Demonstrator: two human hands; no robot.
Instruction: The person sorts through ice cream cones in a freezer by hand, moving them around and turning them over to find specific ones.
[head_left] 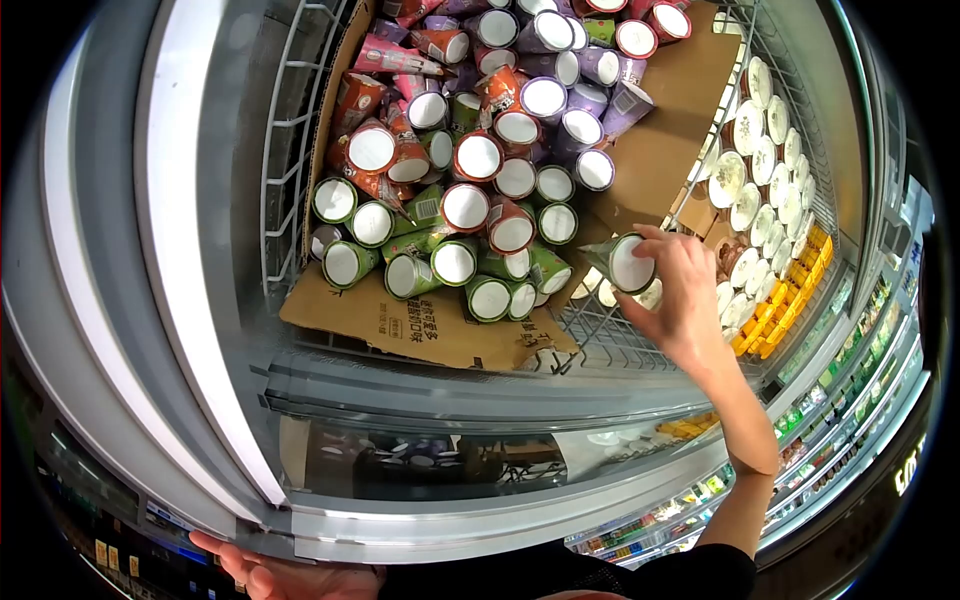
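Observation:
Between the thumb and fingers of my right hand (682, 290) is a green ice cream cone (631, 264), its round white lid facing up. I hold it above the wire basket, just right of the cardboard box (655, 150). Many wrapped ice cream cones (478, 157) fill that box in green, red, purple and pink, most lying tilted with their white lids showing. My left hand (285, 578) is at the bottom left, by the outer edge of the freezer. Its fingers are stretched apart with nothing in them, and the lower part runs out of view.
White-lidded cups (763, 160) stand in rows in the right compartment, beside yellow packages (785, 300). A wire basket (283, 150) surrounds the box. The freezer's thick rim (420, 535) runs along the near side, and stocked shelves (850, 370) line the right.

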